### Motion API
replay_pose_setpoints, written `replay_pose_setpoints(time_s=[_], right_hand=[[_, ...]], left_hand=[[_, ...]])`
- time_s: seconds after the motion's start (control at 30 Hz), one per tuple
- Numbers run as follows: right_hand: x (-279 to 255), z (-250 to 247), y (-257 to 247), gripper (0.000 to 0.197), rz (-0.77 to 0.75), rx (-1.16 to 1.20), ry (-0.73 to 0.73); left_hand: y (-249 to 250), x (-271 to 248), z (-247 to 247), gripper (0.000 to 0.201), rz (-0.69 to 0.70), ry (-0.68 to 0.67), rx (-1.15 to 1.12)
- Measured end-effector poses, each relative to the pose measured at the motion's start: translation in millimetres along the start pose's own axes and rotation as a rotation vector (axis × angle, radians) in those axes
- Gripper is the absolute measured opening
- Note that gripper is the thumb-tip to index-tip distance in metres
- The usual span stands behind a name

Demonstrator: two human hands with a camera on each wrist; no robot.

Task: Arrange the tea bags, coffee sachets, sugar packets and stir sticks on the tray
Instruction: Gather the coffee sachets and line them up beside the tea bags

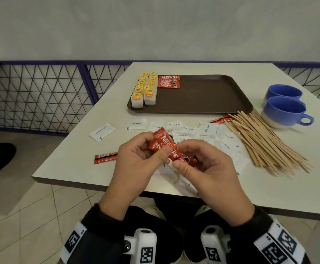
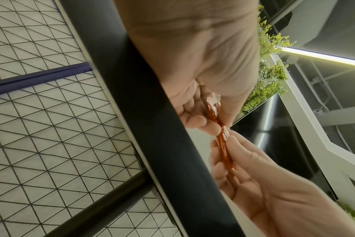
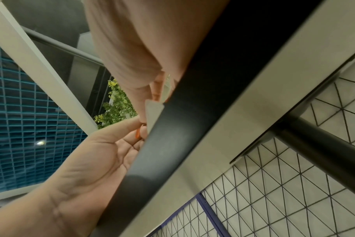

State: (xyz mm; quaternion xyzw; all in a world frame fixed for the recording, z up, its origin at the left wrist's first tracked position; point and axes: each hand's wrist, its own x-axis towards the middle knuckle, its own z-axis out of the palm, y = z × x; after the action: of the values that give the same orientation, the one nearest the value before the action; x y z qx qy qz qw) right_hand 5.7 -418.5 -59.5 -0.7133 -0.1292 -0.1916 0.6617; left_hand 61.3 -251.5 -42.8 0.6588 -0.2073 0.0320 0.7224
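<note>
**Both hands on a bundle of coffee sachets, tray partly filled**

Your left hand (image 1: 136, 159) and right hand (image 1: 203, 164) both pinch a small bundle of red coffee sachets (image 1: 169, 149) above the near edge of the white table (image 1: 69, 164), thumbs on top and fingers curled beneath. How many sachets the bundle holds cannot be told; from the left wrist view they show only edge-on (image 2: 223, 144).

On the brown tray (image 1: 203, 100), two rows of yellow-tagged tea bags (image 1: 144, 90) lie along the left side, too overlapped to count. Just beside them, in the far left corner, sits a stack of coffee sachets (image 1: 168, 81) with about four labels showing.

Off the tray, two loose sachets lie on the table: one (image 1: 105, 158) left of your hands, one (image 1: 219, 119) partly under the stir sticks (image 1: 264, 141). The sticks form one large heap on the right. White sugar packets (image 1: 189, 130) are scattered between tray and hands, one (image 1: 102, 132) apart at left. Two blue cups (image 1: 285, 103) stand right of the tray.
</note>
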Motion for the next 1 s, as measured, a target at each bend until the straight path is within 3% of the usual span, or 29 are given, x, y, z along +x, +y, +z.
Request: replay_pose_setpoints(time_s=[0.13, 0.3, 0.7, 1.0], right_hand=[[-0.2, -3.2, 4.4, 0.024, -0.011, 0.002, 0.058], [0.5, -2.4, 4.2, 0.024, -0.031, -0.039, 0.057], [-0.2, -4.4, 4.3, 0.03, 0.022, -0.03, 0.199], [0.3, -2.5, 0.5, 0.032, 0.05, -0.047, 0.22]], left_hand=[[-3.7, 1.1, -6.6, 0.024, -0.008, -0.067, -0.089], [-3.4, -1.2, -5.0, 0.014, 0.032, -0.021, -0.042], [-0.2, -3.7, 0.5, 0.025, -0.005, 0.015, -0.038], [-2.3, -2.2, -1.0, 0.017, 0.024, 0.045, 0.041]])
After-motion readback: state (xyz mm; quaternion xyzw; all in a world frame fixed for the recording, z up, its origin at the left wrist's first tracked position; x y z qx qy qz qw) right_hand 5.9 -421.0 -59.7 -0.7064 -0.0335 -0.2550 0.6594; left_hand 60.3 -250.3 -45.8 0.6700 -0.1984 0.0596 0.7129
